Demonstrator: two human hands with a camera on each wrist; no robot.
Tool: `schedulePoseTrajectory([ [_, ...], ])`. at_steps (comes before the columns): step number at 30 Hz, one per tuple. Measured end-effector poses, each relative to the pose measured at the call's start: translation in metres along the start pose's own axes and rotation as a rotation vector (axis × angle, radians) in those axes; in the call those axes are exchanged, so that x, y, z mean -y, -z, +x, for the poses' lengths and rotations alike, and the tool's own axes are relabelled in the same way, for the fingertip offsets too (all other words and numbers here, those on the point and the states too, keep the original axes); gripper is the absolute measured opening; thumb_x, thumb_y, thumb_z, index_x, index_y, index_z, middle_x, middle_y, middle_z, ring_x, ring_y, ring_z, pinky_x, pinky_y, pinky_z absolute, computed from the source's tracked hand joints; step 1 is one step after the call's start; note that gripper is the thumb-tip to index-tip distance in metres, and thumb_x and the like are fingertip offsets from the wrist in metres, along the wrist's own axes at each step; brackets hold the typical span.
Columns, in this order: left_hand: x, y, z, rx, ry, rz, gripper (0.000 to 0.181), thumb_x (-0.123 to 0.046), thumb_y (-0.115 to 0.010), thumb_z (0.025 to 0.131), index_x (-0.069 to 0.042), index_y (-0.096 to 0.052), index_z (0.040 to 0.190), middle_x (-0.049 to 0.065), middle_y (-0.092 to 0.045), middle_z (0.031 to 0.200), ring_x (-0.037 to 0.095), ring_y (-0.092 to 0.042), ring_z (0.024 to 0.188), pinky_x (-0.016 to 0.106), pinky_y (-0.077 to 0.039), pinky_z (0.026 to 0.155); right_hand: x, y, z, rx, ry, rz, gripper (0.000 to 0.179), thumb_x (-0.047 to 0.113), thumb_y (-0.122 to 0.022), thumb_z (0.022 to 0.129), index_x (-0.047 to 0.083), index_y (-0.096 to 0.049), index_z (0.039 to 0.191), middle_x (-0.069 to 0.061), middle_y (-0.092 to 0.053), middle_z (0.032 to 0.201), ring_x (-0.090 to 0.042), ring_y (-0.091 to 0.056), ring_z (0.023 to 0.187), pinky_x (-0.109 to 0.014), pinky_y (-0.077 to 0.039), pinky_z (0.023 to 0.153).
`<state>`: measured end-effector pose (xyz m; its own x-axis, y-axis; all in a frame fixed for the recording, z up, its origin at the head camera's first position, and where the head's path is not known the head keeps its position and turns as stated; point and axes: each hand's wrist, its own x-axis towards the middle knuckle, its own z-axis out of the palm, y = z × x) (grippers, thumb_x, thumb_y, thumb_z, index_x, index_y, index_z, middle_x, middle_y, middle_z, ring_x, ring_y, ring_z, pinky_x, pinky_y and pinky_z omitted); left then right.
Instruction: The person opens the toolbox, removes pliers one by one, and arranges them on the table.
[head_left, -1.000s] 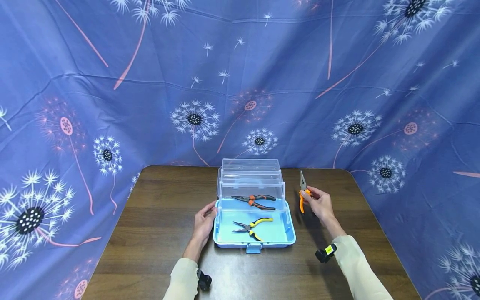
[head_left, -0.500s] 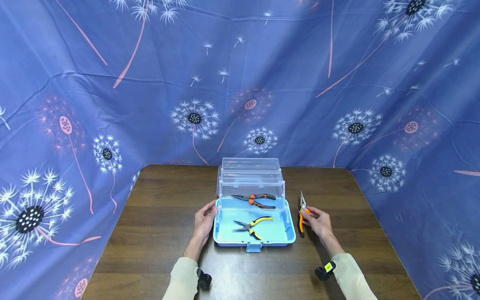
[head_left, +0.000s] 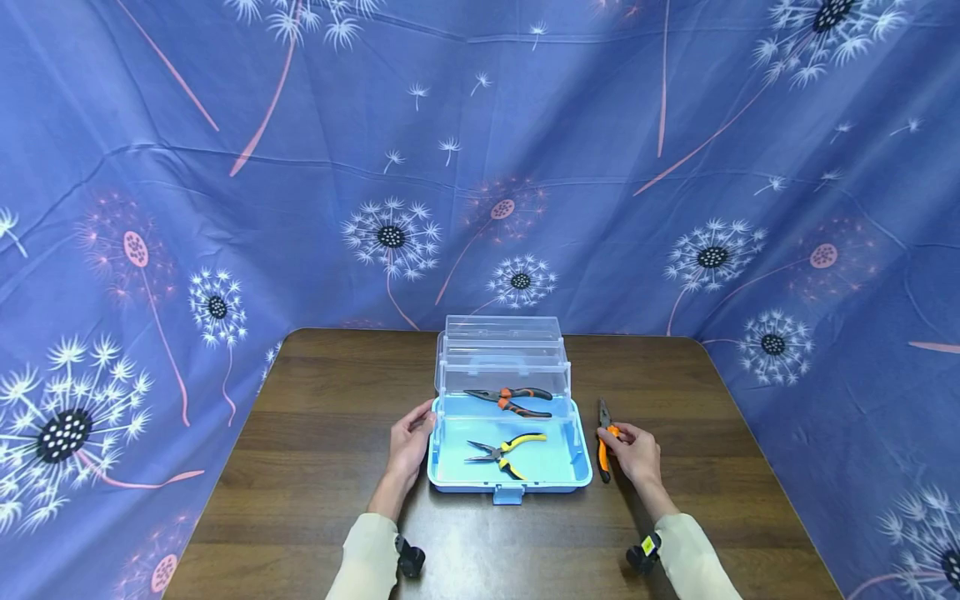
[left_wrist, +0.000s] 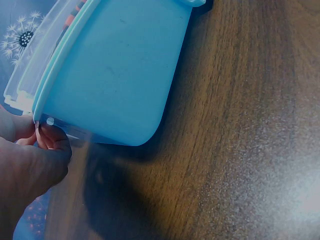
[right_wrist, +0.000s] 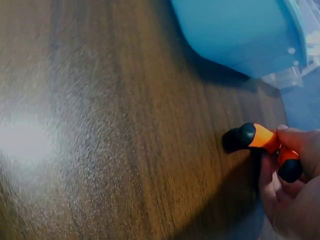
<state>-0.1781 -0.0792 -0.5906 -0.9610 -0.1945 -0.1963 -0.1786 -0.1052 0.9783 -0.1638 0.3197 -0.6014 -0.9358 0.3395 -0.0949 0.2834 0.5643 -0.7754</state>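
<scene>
A blue toolbox (head_left: pixel 512 486) stands on the table with its clear trays raised toward the back. At its left side my left hand (head_left: pixel 407 450) pinches the rim between thumb and fingers, as the left wrist view also shows. Long-nose pliers with orange-and-black handles (head_left: pixel 604 461) are held by my right hand (head_left: pixel 637 454), to the right of the box. They point away from me, low over the table; whether they touch it I cannot tell. Yellow-and-black pliers (head_left: pixel 495 452) lie in the box's base. Red-and-black pliers (head_left: pixel 504 398) lie farther back, in a clear tray.
The brown wooden table (head_left: pixel 315 450) extends on both sides of the box and in front of it. A blue dandelion-print cloth (head_left: pixel 600 242) hangs behind and beside the table. The box's front latch (head_left: pixel 507 496) hangs down.
My right hand has brought the orange pliers toward me and down, alongside the box. The left hand, the box and the other pliers stay where they were.
</scene>
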Motion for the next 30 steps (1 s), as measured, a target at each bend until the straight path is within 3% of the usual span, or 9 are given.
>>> schedulePoseTrajectory([
  [4,0.001,0.0,-0.001,-0.004,0.003,-0.006,0.034,-0.008,-0.062,0.102,-0.001,-0.065,0.135,0.015,-0.067,0.121,0.017,-0.059,0.105,0.019,-0.049,0.083,-0.001,0.001,-0.002,-0.057,0.017,-0.102,0.048,0.034,-0.078,0.093,-0.007,-0.07,0.119,-0.019,-0.073,0.1,-0.027,-0.061,0.085,-0.028,-0.044,0.067],
  [7,0.001,0.0,-0.001,0.001,0.003,-0.012,0.035,-0.008,-0.062,0.102,0.0,-0.064,0.136,0.017,-0.066,0.123,0.017,-0.059,0.105,0.019,-0.049,0.084,-0.003,0.003,-0.002,-0.074,0.033,-0.127,0.047,0.034,-0.077,0.093,-0.006,-0.072,0.117,-0.019,-0.073,0.099,-0.028,-0.063,0.082,-0.028,-0.045,0.066],
  [13,-0.002,0.0,-0.001,0.013,0.006,-0.005,0.037,-0.007,-0.061,0.103,0.003,-0.061,0.138,0.022,-0.065,0.127,0.021,-0.058,0.11,0.017,-0.048,0.082,-0.001,0.008,-0.002,-0.042,0.064,-0.135,0.041,0.028,-0.075,0.096,-0.007,-0.07,0.117,-0.022,-0.071,0.102,-0.03,-0.063,0.087,-0.027,-0.045,0.065],
  [19,-0.023,-0.001,-0.015,0.035,0.002,0.001,0.037,-0.002,-0.058,0.102,0.009,-0.058,0.138,0.027,-0.064,0.126,0.028,-0.059,0.112,0.018,-0.048,0.083,0.009,0.016,-0.004,-0.016,0.117,-0.16,0.036,0.019,-0.072,0.096,-0.009,-0.065,0.117,-0.023,-0.07,0.102,-0.033,-0.064,0.088,-0.036,-0.049,0.071],
  [24,-0.011,0.001,-0.007,0.031,0.004,0.001,0.038,-0.006,-0.059,0.103,0.006,-0.058,0.139,0.025,-0.063,0.129,0.026,-0.058,0.115,0.016,-0.048,0.083,0.023,0.023,-0.005,-0.027,0.185,-0.16,0.034,0.016,-0.07,0.097,-0.01,-0.065,0.118,-0.024,-0.071,0.106,-0.037,-0.067,0.097,-0.048,-0.05,0.087],
  [26,-0.001,0.001,-0.001,0.02,0.009,-0.002,0.038,-0.008,-0.06,0.103,0.003,-0.06,0.139,0.023,-0.064,0.13,0.024,-0.058,0.114,0.016,-0.048,0.083,0.03,0.025,-0.004,-0.02,0.196,-0.15,0.035,0.017,-0.069,0.098,-0.009,-0.064,0.12,-0.024,-0.071,0.109,-0.037,-0.067,0.099,-0.048,-0.051,0.089],
  [30,-0.001,0.0,-0.002,0.005,0.002,-0.003,0.037,-0.009,-0.061,0.103,0.0,-0.062,0.138,0.021,-0.066,0.129,0.022,-0.059,0.112,0.017,-0.049,0.085,0.046,0.026,-0.004,0.011,0.229,-0.122,0.036,0.018,-0.067,0.1,-0.008,-0.062,0.125,-0.024,-0.069,0.113,-0.036,-0.065,0.104,-0.049,-0.051,0.092],
])
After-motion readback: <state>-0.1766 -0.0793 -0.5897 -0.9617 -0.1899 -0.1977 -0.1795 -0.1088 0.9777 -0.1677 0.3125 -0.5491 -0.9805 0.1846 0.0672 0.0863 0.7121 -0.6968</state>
